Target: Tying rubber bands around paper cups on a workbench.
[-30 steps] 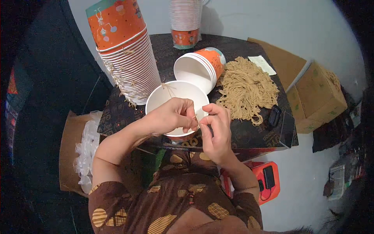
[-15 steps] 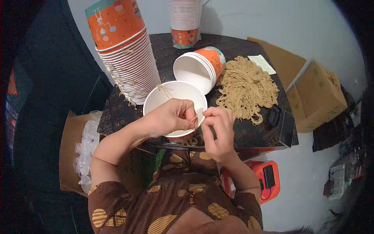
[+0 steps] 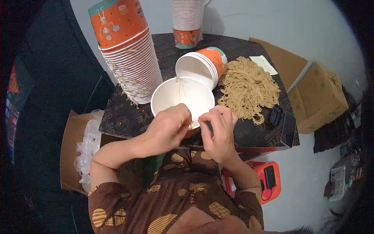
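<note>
A paper bucket with a white inside stands at the table's front edge, its mouth turned toward me. A thin tan string is fastened at its far rim and hangs inside. Over the near rim, my left hand is closed, with a bit of string showing beside its fingers. Just to the right, my right hand pinches at the same rim, thumb against fingertips. The string between the hands is mostly hidden by my fingers.
At the left rises a tall stack of orange buckets with strings at their rims. Behind lie several nested buckets; a tan string pile is at the right. Another bucket stack stands far back. Cardboard boxes flank the table.
My left hand has turned and drawn lower, knuckles now upward, while the right stays by the rim. The bucket has shifted slightly right, and its far-rim string now hangs nearer the middle.
</note>
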A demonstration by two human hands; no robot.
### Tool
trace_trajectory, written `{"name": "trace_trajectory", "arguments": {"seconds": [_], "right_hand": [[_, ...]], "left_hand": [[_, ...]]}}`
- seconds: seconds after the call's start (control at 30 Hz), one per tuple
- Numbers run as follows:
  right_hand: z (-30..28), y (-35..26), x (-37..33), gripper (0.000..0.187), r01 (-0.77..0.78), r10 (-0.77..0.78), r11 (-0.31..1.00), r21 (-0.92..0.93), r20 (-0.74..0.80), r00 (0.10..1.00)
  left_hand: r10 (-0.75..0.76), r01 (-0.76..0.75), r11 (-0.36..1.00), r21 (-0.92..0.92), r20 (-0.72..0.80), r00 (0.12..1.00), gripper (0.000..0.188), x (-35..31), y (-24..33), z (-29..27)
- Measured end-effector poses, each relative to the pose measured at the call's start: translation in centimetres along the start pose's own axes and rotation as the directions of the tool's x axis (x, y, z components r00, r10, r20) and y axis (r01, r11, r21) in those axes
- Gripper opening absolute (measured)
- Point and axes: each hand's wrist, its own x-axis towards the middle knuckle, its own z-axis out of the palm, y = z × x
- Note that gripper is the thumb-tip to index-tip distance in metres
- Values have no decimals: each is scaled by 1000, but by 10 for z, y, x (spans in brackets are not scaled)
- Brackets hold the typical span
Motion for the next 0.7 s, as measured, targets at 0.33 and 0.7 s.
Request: {"name": "trace_trajectory", "arguments": {"seconds": [0.33, 0.7], "right_hand": [[-6, -7, 12, 22, 23, -22, 1000, -19, 74, 997], [-19, -2, 32, 12, 8, -55, 992, 122, 383, 922]], "left_hand": [[277, -238, 952, 191, -220, 935, 28, -19, -13, 19], [484, -446, 872, 202, -218, 848, 24, -18, -27, 15]]}}
